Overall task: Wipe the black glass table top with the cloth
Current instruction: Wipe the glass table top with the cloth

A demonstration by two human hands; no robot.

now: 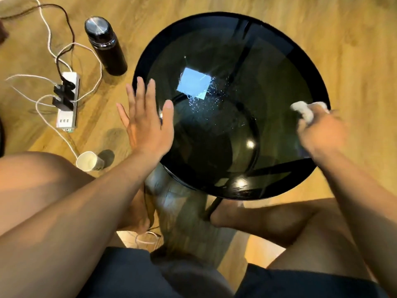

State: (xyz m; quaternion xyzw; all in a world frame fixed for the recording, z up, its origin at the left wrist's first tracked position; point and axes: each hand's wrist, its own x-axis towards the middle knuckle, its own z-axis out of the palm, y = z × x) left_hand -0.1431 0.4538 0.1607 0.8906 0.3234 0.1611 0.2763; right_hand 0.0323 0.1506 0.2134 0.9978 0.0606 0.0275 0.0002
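A round black glass table top (268,67) fills the middle of the head view. Small water droplets (211,97) speckle its centre beside a bright window reflection. My right hand (322,132) is blurred at the table's right edge, closed on a bunched white cloth (305,110) that presses on the glass. At the table's left rim my left hand (148,121) lies flat with fingers spread, holding nothing. My bare knees and feet show below the table.
On the wooden floor to the left stand a dark flask (105,44) and a white power strip (67,102) with plugs and trailing cables. A paper cup (89,161) lies tipped near my left knee. More cable (146,238) runs between my feet.
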